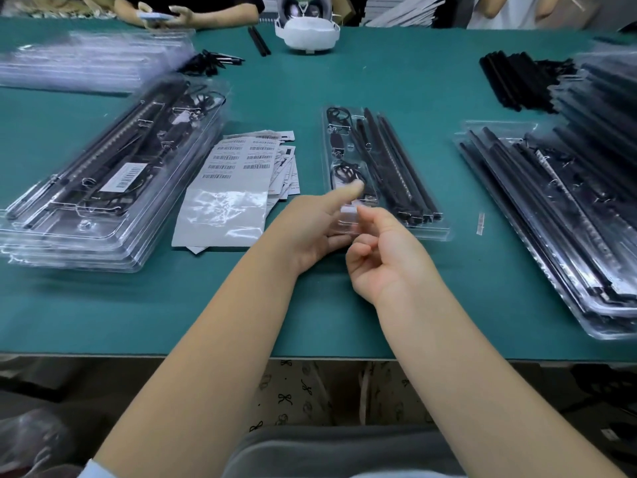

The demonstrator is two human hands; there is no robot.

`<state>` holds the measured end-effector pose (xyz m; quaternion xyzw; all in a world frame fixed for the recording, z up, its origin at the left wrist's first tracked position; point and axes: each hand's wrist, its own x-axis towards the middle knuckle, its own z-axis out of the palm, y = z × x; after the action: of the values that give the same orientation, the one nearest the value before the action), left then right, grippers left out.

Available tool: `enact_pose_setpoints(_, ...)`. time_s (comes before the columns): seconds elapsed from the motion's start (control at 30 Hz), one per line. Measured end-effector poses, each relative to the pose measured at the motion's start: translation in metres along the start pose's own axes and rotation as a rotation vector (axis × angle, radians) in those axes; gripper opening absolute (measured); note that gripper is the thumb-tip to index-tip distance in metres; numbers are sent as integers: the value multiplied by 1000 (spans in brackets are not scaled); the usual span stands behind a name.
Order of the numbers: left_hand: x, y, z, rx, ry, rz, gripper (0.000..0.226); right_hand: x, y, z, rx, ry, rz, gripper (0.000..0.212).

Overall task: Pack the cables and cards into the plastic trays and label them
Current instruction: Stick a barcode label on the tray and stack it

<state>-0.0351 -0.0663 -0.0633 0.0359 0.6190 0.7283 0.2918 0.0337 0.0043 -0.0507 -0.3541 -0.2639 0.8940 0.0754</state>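
A clear plastic tray (396,232) lies in the middle of the green table, holding black rods and coiled black cables (344,174). My left hand (310,225) holds the tray's near left corner, with its fingers under the plastic and its thumb stretched over the cables. My right hand (382,250) is right beside it, fingers curled. Its top fingertip pinches a small white label (349,212) at the tray's near end. A sheet of barcode labels (238,160) lies left of the tray.
A stack of packed, labelled trays (103,174) sits at the left, with more filled trays (551,215) at the right. Loose black rods (510,77) lie at the far right. A white device (308,32) and other people's arms are at the far edge.
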Motion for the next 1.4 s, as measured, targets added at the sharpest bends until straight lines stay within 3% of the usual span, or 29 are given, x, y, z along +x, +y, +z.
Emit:
enact_pose_setpoints(0.07, -3, -1, 1, 47, -51, 7, 19, 0, 0, -1, -14, -16, 4, 15)
enact_pose_setpoints(0.3, -4, -2, 4, -21, 111, -21, 20, 0, 14, 2, -303, -2, -94, 23)
enact_pose_setpoints(0.43, -8, 1, 7, -14, 72, -18, 22, 3, 16, 7, -262, 87, -151, 23)
enact_pose_setpoints(0.63, -10, 1, 3, -16, 5, -41, 21, 4, 24, 6, -235, 95, -294, 24)
enact_pose_setpoints(0.73, -10, 0, 2, -14, -23, -34, 37, 2, 24, 8, -220, 120, -324, 25)
enact_pose_setpoints(0.83, -9, 1, 2, -101, 8, -55, 22, 0, 26, 6, -249, 111, -354, 24)
enact_pose_setpoints(1.03, -8, 2, 4, -151, 73, -1, 17, -3, 29, 2, -288, 91, -360, 23)
enact_pose_setpoints(1.2, -2, 1, 0, -135, 123, 24, 26, -7, 25, -3, -357, -37, -275, 24)
enact_pose_setpoints(1.33, 0, 2, -1, -164, 98, 58, 17, -22, 12, -17, -468, -232, -156, 19)
enact_pose_setpoints(1.4, 0, 3, -2, -215, 52, 81, 11, -27, 4, -29, -455, -270, -135, 36)
